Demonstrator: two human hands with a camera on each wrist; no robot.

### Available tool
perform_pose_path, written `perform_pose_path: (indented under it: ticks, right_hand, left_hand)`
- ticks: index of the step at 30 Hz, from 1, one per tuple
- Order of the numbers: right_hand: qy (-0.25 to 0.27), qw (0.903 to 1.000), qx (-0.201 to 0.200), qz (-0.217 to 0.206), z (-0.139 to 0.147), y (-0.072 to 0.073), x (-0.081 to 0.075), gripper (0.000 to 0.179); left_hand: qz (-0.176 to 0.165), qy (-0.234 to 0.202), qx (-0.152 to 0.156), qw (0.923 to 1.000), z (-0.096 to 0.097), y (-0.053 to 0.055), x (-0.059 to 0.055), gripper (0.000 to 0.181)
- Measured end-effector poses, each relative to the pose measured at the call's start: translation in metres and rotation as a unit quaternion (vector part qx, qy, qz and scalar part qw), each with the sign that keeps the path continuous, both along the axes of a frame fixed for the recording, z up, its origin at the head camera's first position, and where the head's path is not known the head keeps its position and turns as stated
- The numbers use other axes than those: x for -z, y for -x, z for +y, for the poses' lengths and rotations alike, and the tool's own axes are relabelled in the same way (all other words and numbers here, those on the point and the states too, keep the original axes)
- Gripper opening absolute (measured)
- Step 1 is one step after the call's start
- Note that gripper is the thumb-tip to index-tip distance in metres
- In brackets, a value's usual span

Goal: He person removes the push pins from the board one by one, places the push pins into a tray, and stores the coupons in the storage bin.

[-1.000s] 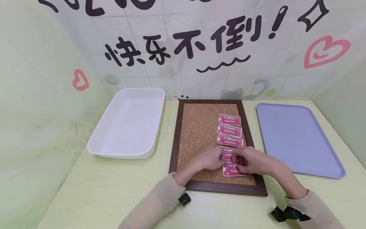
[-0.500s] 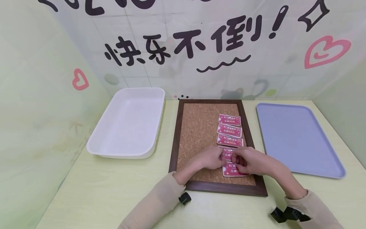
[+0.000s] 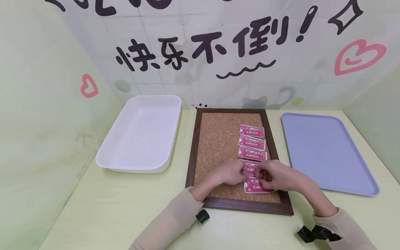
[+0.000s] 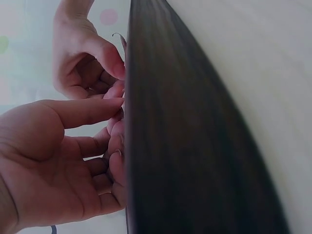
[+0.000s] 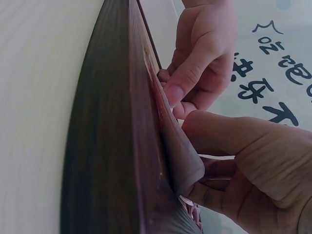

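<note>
Pink-and-red paper coupons form a column on the right side of the cork board (image 3: 215, 139), in a dark wooden frame. My left hand (image 3: 231, 172) has curled fingers at the upper left corner of the lowest coupon (image 3: 252, 189). From the other side my right hand (image 3: 279, 176) bends over that coupon's right part, covering some of its print. The right wrist view shows my right thumb and fingers (image 5: 209, 131) at the coupon's lifted, bent edge (image 5: 183, 156). My left thumb (image 4: 92, 111) meets the fingertips low at the board in the left wrist view.
A deep white tray (image 3: 104, 166) stands left of the board, and a flat blue-lilac tray (image 3: 325, 152) lies to its right. Small pins (image 3: 252, 128) show on the upper coupons. Behind the table hangs a printed backdrop (image 3: 187, 83) with large characters.
Both hands stay at the lowest coupon with hardly any motion. The whole head view has shifted slightly.
</note>
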State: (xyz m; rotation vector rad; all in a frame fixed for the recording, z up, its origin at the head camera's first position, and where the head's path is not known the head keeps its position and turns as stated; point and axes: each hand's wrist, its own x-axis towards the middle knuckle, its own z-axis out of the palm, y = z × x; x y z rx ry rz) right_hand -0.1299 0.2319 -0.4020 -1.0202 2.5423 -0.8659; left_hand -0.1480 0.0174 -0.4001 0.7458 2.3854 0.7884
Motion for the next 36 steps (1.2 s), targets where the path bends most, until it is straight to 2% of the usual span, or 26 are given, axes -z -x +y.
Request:
perform_pose_path:
  ticks: [19, 29, 36]
  right_hand:
    - [0.024, 0.9997, -0.007, 0.002, 0.007, 0.002, -0.002, 0.019]
    - [0.041, 0.999, -0.002, -0.018, 0.017, 0.004, -0.001, 0.018]
    - [0.069, 0.9976, 0.012, 0.0, 0.03, 0.006, -0.005, 0.022]
  left_hand:
    - [-0.018, -0.016, 0.006, 0.9997, -0.002, 0.002, -0.004, 0.026]
    - [-0.018, -0.026, 0.017, 0.9994, -0.003, 0.004, -0.004, 0.025]
    - [-0.035, -0.042, 0.016, 0.9984, -0.009, 0.005, -0.002, 0.025]
